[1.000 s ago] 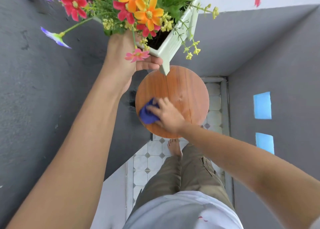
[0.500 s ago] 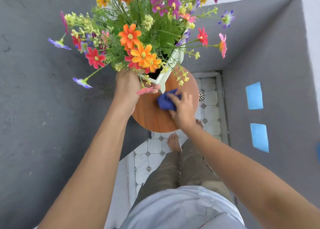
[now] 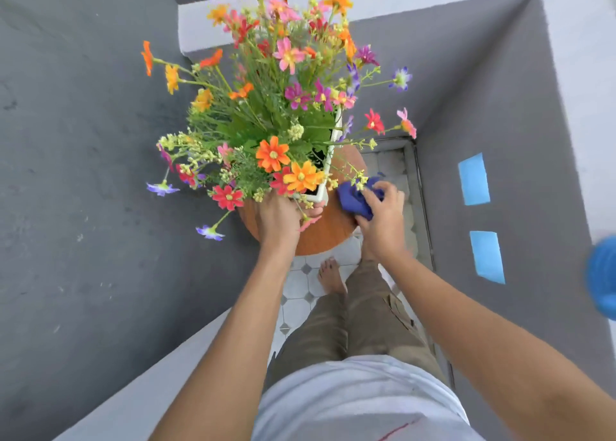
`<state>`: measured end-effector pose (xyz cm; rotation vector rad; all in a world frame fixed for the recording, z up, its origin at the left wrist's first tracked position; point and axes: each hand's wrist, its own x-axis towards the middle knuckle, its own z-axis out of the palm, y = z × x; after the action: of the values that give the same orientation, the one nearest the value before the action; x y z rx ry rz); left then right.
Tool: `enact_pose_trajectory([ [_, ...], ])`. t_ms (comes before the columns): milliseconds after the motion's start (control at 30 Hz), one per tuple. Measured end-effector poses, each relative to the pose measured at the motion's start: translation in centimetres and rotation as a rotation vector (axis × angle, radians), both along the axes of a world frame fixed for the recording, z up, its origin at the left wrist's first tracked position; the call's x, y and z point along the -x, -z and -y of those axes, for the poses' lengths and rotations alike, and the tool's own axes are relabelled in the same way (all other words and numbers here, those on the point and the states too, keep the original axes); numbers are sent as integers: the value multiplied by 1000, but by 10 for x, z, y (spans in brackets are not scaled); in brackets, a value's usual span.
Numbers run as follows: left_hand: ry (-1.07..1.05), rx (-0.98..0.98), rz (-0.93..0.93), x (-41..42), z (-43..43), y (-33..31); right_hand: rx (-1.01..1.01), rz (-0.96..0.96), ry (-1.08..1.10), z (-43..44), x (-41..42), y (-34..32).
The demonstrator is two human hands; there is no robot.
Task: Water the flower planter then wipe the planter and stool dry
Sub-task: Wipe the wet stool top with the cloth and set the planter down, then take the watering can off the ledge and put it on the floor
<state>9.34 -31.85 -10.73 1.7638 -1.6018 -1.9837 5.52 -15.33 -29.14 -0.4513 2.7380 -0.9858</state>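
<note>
At the centre of the frame, the round reddish-brown wooden stool [image 3: 328,232] stands on pale patterned floor tiles [image 3: 295,287] in a narrow gap between grey walls, and the white rectangular planter [image 3: 328,167] full of mixed orange, pink, red and purple flowers [image 3: 273,155] sits over its upper left part. The left hand [image 3: 278,219] is closed around the planter's near corner, fingers hooked under its lower edge, most likely to steady or tip it so the seat beneath can be reached; whether the planter rests flat or is raised slightly cannot be told, since blooms hide its base. Just right of that corner, the right hand [image 3: 381,215] is clenched around a bunched dark blue cloth [image 3: 355,199], pressing it on the seat's right portion close beside the planter wall. That placement suggests the drying step is under way, working the wood next to the planter where water would collect. Trailing stems hang over the cloth, so a wide swipe could snag them. A blurred blue object [image 3: 601,280] shows at the right edge; what it is cannot be told.
</note>
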Motion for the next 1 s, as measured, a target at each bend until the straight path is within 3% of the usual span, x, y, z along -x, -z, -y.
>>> enact_pose_trajectory([
  [100,12,31,97,-4,-30,-20,-57,-39,-271,-5,-44,4],
  [167,6,45,105,-7,-40,-19,-60,4,-302,-14,-63,5],
  [233,14,29,130,-13,-47,-11,-58,66,-177,-19,-74,1],
  [367,17,20,200,-25,-56,17,58,331,337,-23,-67,-2],
  [433,-23,-48,161,-29,-62,26,145,410,492,-31,-60,-5],
  [533,-138,-154,48,-25,-71,22,236,458,486,-42,-57,-30],
  [733,79,-82,143,-24,-85,32,291,481,486,-76,-65,-56],
  [933,-17,-138,-20,-27,-98,12,386,436,543,-112,-76,-96],
  [1000,168,-46,57,-35,-110,13,428,420,530,-124,-76,-117],
])
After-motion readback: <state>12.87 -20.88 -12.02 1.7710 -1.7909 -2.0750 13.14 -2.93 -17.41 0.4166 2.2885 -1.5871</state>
